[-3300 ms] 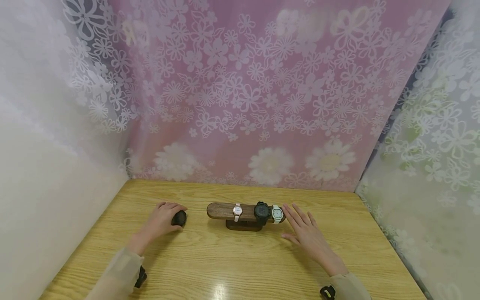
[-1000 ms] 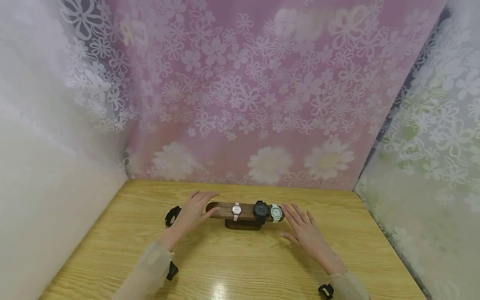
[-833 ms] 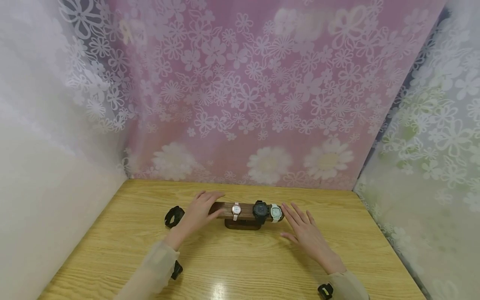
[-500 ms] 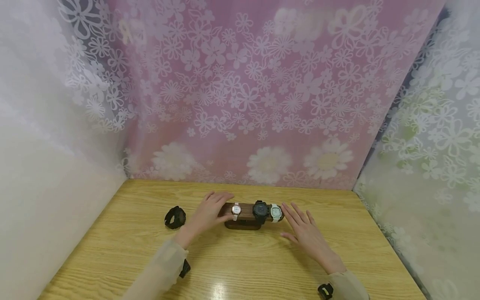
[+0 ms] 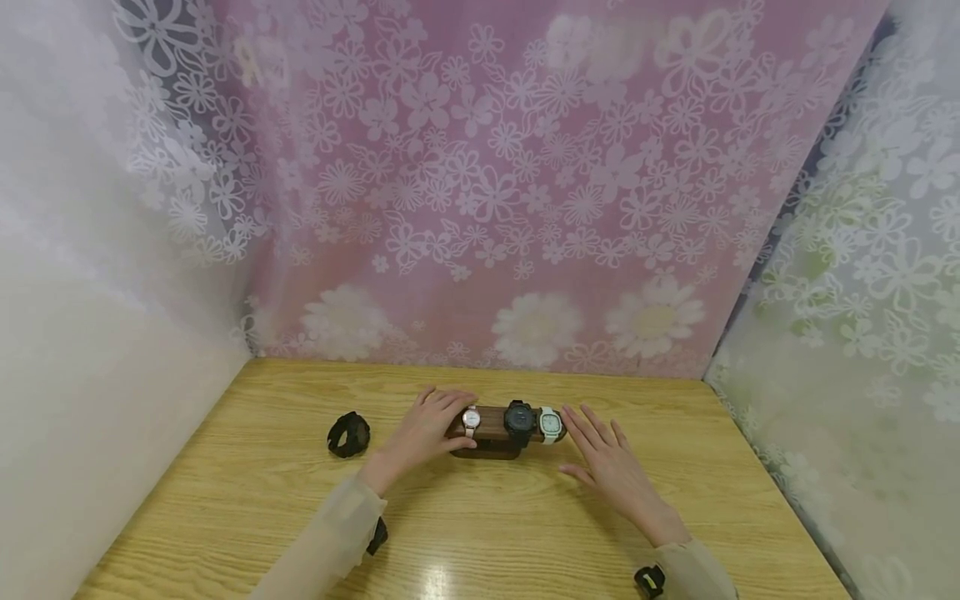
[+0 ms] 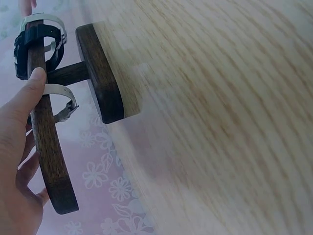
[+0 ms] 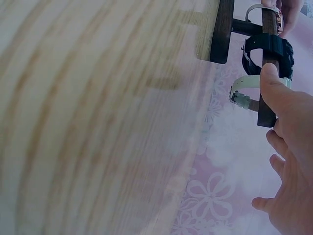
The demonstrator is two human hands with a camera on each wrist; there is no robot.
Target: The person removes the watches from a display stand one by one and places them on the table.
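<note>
- Since the earliest frame, the left hand [image 5: 420,433] had left the black watch [image 5: 348,434] on the table [image 5: 525,533] and reached the wooden stand [image 5: 491,422], thumb against the bar beside the pink-strapped watch [image 5: 470,419].
- The right hand [image 5: 611,467] lay with fingers straight and spread, its thumb on the bar's right end.
- Risk, as judged: pulling the strap sideways could tip the stand.
- Count: four watches, three on the bar, including a black chunky watch [image 5: 519,421] and a white watch [image 5: 551,424]; one stand.
</note>
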